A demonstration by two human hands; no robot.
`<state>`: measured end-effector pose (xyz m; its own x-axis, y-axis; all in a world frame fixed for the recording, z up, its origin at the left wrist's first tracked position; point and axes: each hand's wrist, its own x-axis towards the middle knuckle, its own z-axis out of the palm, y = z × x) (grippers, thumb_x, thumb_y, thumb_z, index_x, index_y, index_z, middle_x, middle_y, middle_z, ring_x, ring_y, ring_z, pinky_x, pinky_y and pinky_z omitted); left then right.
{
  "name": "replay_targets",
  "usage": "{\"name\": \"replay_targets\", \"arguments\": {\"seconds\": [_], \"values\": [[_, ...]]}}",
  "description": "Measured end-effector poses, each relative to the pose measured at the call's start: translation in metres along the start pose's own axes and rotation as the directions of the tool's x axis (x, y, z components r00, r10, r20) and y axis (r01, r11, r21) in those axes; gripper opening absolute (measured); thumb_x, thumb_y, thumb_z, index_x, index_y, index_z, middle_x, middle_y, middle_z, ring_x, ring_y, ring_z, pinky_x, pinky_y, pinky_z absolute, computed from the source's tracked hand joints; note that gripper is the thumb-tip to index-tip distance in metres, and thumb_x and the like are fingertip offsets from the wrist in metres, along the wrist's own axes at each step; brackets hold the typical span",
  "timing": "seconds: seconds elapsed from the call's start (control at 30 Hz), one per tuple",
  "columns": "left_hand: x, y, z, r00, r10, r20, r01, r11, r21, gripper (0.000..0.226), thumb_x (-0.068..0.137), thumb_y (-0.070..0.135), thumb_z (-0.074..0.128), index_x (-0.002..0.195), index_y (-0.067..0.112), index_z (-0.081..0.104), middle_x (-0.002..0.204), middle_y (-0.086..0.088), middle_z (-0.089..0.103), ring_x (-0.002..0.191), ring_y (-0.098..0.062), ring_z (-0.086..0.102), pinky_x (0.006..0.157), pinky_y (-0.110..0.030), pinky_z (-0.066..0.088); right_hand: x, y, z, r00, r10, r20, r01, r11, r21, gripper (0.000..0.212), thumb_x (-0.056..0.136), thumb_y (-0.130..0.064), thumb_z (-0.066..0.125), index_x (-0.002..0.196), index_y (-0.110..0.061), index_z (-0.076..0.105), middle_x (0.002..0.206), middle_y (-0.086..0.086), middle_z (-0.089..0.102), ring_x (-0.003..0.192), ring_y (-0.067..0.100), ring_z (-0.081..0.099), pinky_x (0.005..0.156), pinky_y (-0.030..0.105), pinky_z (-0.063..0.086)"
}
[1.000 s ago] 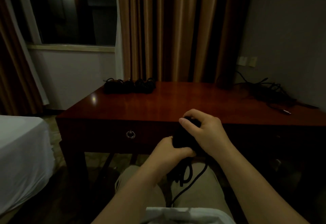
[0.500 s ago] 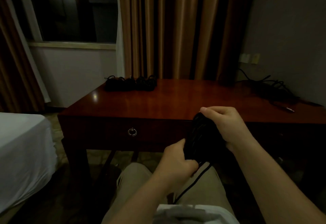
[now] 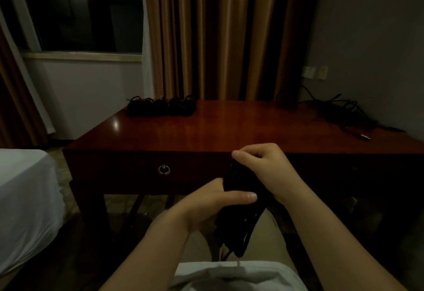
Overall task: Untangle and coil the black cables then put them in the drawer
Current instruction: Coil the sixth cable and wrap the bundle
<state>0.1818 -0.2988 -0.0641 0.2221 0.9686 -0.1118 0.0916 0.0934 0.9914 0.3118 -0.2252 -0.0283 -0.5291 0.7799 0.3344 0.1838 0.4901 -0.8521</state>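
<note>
While the person sits in front of the desk (image 3: 229,130), both hands work one bundle of black cable (image 3: 241,210) held over the lap, just short of the desk's front edge. Left hand (image 3: 213,201) grips the bundle around its middle, thumb laid flat across the front, fingers wrapped behind out of sight; looks like it acts as the clamp so the loops do not spring apart. Right hand (image 3: 263,164) has its fingers curled at the top of the bundle, pinching the upper end of the cable, probably to feed or tuck the last turn. Lower loops hang down between the knees, and a loose tail trails below, so my read is the coil is not finished yet

Row of coiled cables (image 3: 161,107) sits at the far left of the desk, side by side and touching, likely parked there as the done pile. Loose tangle of cables (image 3: 341,114) lies at the far right near the wall, with one plug end (image 3: 364,136) stretched toward the front; that seems to be the pile not yet sorted. Keeping the two well apart makes sense to avoid re-tangling

Drawer (image 3: 146,171) with a ring pull (image 3: 164,170) is closed, so nothing visible has gone in. Judging by this, the task is midway: some coils done, one in hand, a tangle left, drawer step not yet done

Bed (image 3: 25,199) with a white sheet stands at the left; curtains (image 3: 218,33) hang behind
</note>
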Motion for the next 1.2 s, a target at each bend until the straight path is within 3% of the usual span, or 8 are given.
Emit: {"name": "replay_targets", "arguments": {"seconds": [0.13, 0.33, 0.43, 0.63, 0.73, 0.83, 1.03, 1.2], "values": [[0.001, -0.005, 0.004, 0.982, -0.013, 0.191, 0.053, 0.976, -0.210, 0.049, 0.067, 0.027, 0.068, 0.112, 0.011, 0.060, 0.096, -0.008, 0.069, 0.087, -0.023, 0.066, 0.078, -0.032, 0.055, 0.002, -0.009, 0.001, 0.999, -0.032, -0.018, 0.032, 0.999, 0.008, 0.021, 0.088, -0.031, 0.061, 0.073, -0.020, 0.070, 0.070, -0.007, 0.067, 0.068, 0.004, 0.066, 0.054, 0.016, 0.049], [-0.002, 0.000, 0.013, 0.989, 0.108, -0.105, -0.144, 0.879, -0.454, 0.036, 0.055, 0.013, 0.062, 0.091, 0.008, 0.064, 0.069, -0.001, 0.060, 0.058, -0.011, 0.057, 0.055, -0.023, 0.048, 0.001, -0.004, 0.004, 0.998, 0.040, -0.051, -0.023, 0.953, 0.303, 0.046, 0.078, -0.060, 0.034, 0.101, -0.032, 0.062, 0.102, -0.005, 0.064, 0.096, 0.014, 0.062, 0.079, 0.032, 0.053], [-0.007, 0.012, 0.005, 0.967, 0.207, -0.149, -0.255, 0.808, -0.531, 0.035, 0.059, 0.012, 0.058, 0.094, 0.006, 0.059, 0.067, 0.000, 0.055, 0.055, -0.011, 0.054, 0.055, -0.023, 0.047, -0.012, 0.004, 0.024, 0.979, 0.176, 0.103, -0.203, 0.828, 0.523, 0.041, 0.091, -0.052, 0.030, 0.099, -0.029, 0.062, 0.074, -0.007, 0.064, 0.067, 0.007, 0.063, 0.058, 0.025, 0.050], [-0.012, 0.012, 0.003, 0.922, 0.194, -0.334, -0.274, 0.938, -0.212, 0.025, 0.056, 0.010, 0.056, 0.081, 0.006, 0.061, 0.067, -0.002, 0.058, 0.065, -0.016, 0.058, 0.062, -0.024, 0.048, -0.006, 0.001, 0.020, 0.995, 0.081, 0.055, -0.098, 0.864, 0.494, 0.024, 0.087, -0.036, 0.047, 0.086, -0.019, 0.064, 0.059, -0.005, 0.063, 0.050, 0.008, 0.059, 0.047, 0.021, 0.046], [-0.014, 0.016, -0.001, 0.906, 0.242, -0.347, -0.229, 0.970, 0.080, 0.011, 0.057, 0.008, 0.058, 0.064, 0.012, 0.049, 0.061, 0.001, 0.045, 0.057, -0.014, 0.044, 0.053, -0.023, 0.034, 0.003, -0.003, 0.000, 0.998, 0.046, 0.051, -0.064, 0.889, 0.453, 0.020, 0.092, -0.012, 0.049, 0.085, -0.017, 0.068, 0.075, -0.005, 0.070, 0.070, 0.008, 0.066, 0.055, 0.020, 0.049], [-0.011, 0.013, -0.006, 0.913, 0.224, -0.340, -0.180, 0.971, 0.157, 0.049, 0.072, -0.007, 0.061, 0.047, 0.024, 0.032, 0.046, 0.012, 0.034, 0.041, -0.005, 0.031, 0.047, -0.022, 0.027, 0.006, -0.008, -0.021, 0.998, -0.011, 0.060, -0.020, 0.870, 0.493, 0.034, 0.088, 0.004, 0.041, 0.090, -0.015, 0.069, 0.087, -0.003, 0.069, 0.075, 0.011, 0.061, 0.060, 0.020, 0.048], [-0.008, 0.012, -0.008, 0.848, 0.172, -0.501, -0.167, 0.984, 0.055, 0.025, 0.065, 0.004, 0.066, 0.079, 0.006, 0.045, 0.066, -0.001, 0.041, 0.061, -0.015, 0.041, 0.052, -0.024, 0.033, 0.003, 0.003, -0.020, 0.990, -0.054, 0.129, 0.024, 0.974, 0.227, 0.032, 0.088, -0.045, 0.046, 0.106, -0.023, 0.062, 0.093, -0.002, 0.067, 0.077, 0.015, 0.063, 0.065, 0.021, 0.049], [-0.011, 0.014, -0.019, 0.764, 0.197, -0.615, -0.213, 0.976, 0.048, 0.024, 0.078, -0.010, 0.057, 0.073, 0.009, 0.042, 0.065, -0.006, 0.038, 0.065, -0.023, 0.038, 0.061, -0.034, 0.031, -0.010, 0.014, -0.014, 0.992, -0.041, 0.123, 0.003, 0.955, 0.298, 0.043, 0.091, -0.052, 0.040, 0.070, -0.019, 0.058, 0.057, -0.002, 0.038, 0.051, 0.011, 0.034, 0.054, 0.023, 0.033]]}}
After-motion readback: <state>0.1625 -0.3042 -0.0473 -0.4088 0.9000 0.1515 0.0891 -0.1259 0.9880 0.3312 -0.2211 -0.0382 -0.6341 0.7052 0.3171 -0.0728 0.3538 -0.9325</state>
